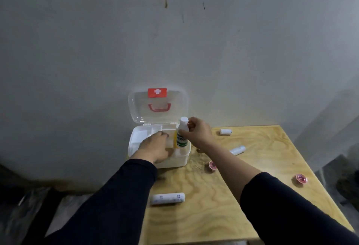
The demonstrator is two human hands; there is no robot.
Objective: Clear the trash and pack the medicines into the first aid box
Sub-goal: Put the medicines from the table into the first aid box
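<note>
A white first aid box (182, 159) stands open at the table's far left corner, its clear lid (158, 106) with a red cross sticker leaning back on the wall. My right hand (198, 134) holds a white bottle (182, 135) with a green label upright over the box's right side. My left hand (155, 147) rests on the inner tray (141, 134) of the box, fingers curled at its front edge. A wrapped bandage roll (167, 198) lies near the table's front left. Two small white bottles (237, 150) (225, 131) lie to the right of the box.
Two small pink cups (212, 165) (300, 179) sit on the wooden table (213, 215), one under my right forearm, one near the right edge. A grey wall stands right behind the box. The table's left edge drops to a dark floor.
</note>
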